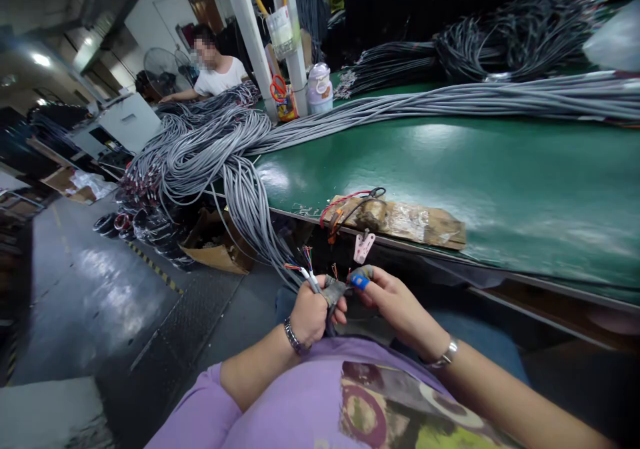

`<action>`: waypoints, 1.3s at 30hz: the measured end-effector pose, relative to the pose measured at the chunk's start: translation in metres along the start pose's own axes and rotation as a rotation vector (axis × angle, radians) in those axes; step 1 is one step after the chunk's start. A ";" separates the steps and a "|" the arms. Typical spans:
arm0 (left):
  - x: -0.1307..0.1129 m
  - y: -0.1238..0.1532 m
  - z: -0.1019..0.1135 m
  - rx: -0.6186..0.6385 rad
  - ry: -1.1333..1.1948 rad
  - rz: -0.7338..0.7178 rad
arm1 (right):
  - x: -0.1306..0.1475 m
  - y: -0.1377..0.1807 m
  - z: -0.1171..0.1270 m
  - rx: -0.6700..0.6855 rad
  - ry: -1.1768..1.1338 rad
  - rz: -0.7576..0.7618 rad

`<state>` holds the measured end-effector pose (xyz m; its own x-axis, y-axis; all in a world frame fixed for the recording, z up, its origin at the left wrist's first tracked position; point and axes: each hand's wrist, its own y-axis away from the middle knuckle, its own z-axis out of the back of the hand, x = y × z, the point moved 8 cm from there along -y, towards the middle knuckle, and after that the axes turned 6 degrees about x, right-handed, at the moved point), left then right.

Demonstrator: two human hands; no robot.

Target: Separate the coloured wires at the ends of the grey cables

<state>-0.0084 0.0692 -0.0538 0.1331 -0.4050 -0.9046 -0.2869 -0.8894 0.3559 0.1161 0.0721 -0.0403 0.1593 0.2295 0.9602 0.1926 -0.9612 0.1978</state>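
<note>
My left hand (311, 310) is closed around grey cables (314, 282) whose stripped ends fan out into thin coloured wires (307, 257). Grey wrapping covers some of its fingers. Close beside it, my right hand (385, 294) has thumb and forefinger pinched together at the left hand's fingertips, with blue tape (359, 281) on the thumb. What lies in that pinch is too small to make out. Just beyond the hands, a pale pink clip (364, 246) sits at the bench edge by a wooden board (443, 227) wrapped in clear tape, with red and black leads (350, 199).
A thick bundle of grey cables (215, 142) drapes over the green bench (500, 169) and hangs down on the left. Dark cable coils (490, 49) lie at the back. A post holds red-handled scissors (278, 87) beside a lilac bottle (320, 89). Another person (220, 72) sits far left.
</note>
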 end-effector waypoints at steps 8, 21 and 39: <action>0.001 -0.001 -0.009 0.042 -0.149 0.014 | 0.006 -0.009 -0.005 0.115 0.079 0.050; 0.002 0.008 -0.006 0.003 -0.067 -0.029 | -0.026 -0.003 0.024 -0.192 -0.608 -0.227; 0.012 0.006 -0.008 0.085 -0.035 0.042 | 0.000 0.005 -0.016 0.136 0.021 -0.033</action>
<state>-0.0006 0.0573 -0.0607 0.0868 -0.4325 -0.8975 -0.3715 -0.8499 0.3736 0.1017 0.0653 -0.0361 0.1302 0.2564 0.9578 0.3272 -0.9230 0.2026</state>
